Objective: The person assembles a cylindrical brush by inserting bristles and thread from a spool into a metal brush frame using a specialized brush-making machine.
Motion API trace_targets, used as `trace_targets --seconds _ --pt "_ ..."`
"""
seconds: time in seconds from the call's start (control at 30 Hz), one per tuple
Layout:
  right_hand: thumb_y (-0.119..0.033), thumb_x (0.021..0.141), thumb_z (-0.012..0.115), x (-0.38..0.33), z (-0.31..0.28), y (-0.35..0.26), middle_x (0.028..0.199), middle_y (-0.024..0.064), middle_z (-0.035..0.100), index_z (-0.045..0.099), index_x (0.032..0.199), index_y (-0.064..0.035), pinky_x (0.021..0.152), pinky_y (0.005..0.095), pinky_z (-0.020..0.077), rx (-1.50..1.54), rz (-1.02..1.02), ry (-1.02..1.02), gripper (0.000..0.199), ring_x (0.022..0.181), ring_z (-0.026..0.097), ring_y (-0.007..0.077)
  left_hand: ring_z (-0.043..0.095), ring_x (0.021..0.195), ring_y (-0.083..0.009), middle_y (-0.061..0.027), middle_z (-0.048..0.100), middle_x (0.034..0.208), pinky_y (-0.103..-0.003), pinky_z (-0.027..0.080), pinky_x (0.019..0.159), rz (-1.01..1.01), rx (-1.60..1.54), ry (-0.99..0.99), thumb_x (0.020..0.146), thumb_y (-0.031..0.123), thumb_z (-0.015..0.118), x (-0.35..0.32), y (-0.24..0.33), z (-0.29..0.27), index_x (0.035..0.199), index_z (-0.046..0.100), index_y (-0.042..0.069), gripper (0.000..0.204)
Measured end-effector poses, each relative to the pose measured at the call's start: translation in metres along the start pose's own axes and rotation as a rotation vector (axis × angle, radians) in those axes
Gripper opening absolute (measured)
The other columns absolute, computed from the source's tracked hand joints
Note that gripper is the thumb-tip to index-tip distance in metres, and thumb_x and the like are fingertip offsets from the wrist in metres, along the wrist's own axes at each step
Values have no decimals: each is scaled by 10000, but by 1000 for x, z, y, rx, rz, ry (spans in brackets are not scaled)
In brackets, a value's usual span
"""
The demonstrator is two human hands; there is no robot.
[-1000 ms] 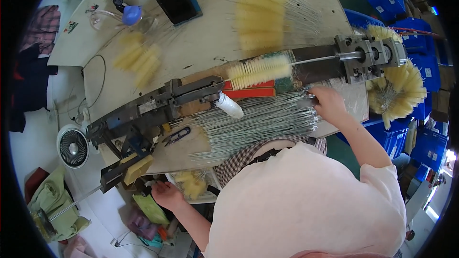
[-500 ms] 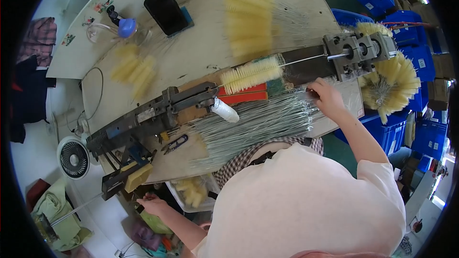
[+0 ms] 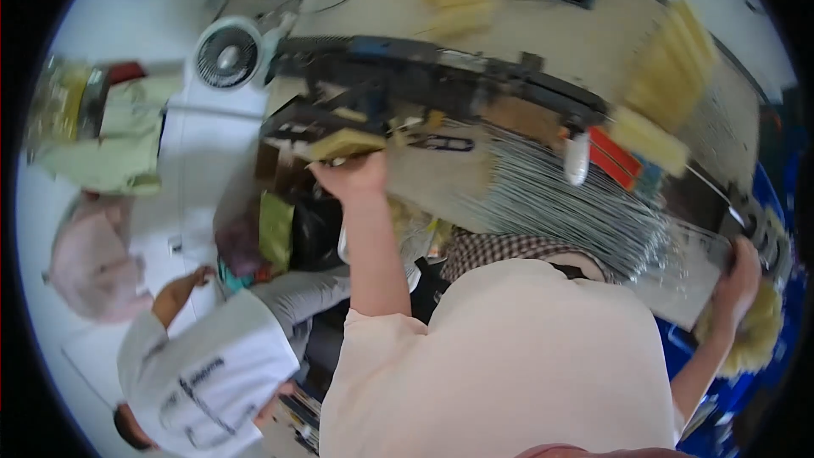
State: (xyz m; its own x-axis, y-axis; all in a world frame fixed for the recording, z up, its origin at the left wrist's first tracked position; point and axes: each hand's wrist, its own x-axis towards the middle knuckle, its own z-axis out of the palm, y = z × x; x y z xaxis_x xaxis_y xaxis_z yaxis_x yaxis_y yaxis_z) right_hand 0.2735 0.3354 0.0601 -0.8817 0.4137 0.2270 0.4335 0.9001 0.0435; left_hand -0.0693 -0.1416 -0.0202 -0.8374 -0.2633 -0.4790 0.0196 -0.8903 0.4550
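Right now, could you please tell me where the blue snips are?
In the head view's upper middle, the blue snips lie on the bench, right of the yellow block and left of the grey wires.

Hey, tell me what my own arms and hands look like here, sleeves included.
Your left hand and right hand look ungloved. Both forearms are uncovered below the short, loose sleeve of a pale peach top. No watch shows on the left wrist; the right is blurred.
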Motion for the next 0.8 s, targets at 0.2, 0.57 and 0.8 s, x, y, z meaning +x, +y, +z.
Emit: trace_targets --seconds 0.2,0.57,0.8 --pt "74 749 586 30 -72 9 1069 124 595 561 1059 -19 817 354 446 -165 -293 118 325 984 565 293 507 1026 -195 -45 537 1068 -330 348 885 -292 617 -186 906 448 412 -100 -59 -10 1185 440 117 434" --pt "-40 746 605 85 -47 -141 1015 172 622 566 1037 -1 706 348 488 888 -181 8 296 824 619 267 584 818 -141 -62 638 900 -267 456 750 -191 1276 -986 934 143 464 -129 -93 15 969 605 12 195" --pt "-283 930 438 66 89 -224 914 163 605 531 1051 -28 736 368 466 1514 485 -805 297 836 594 307 420 550 -51 21 458 637 -185 366 513 -61 1239 -1190 949 136 421 -148 -112 47 1243 484 9 326"
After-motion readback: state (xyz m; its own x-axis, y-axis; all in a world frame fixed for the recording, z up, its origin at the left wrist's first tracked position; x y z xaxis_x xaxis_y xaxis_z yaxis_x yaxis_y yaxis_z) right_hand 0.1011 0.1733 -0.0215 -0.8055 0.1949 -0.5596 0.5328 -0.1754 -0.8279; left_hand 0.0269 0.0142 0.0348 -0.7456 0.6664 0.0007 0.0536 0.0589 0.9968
